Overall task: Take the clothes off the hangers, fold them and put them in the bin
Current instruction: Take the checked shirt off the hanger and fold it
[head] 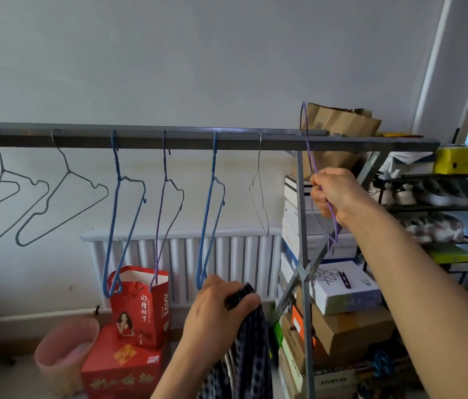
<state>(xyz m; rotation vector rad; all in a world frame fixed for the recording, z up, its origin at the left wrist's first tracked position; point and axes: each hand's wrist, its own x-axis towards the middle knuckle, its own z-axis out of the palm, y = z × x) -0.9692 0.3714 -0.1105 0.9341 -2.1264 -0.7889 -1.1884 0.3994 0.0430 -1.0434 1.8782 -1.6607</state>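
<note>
My left hand (218,309) grips a bunched dark checked garment (244,355) that hangs down at the bottom centre. Up at the right, my right hand (336,194) is closed on a bare purple wire hanger (309,151), whose hook rises above the right end of the grey clothes rail (184,141). Several empty wire hangers hang along that rail, among them a blue hanger (209,214). A pink bin (63,352) stands on the floor at the lower left.
Red gift bag (143,306) and red box (117,378) sit under the rail by a white radiator (227,254). Stacked shoe boxes (342,286), the rail's metal leg (303,254) and a shoe rack (434,203) crowd the right. A brown paper bag (339,125) stands behind the rail.
</note>
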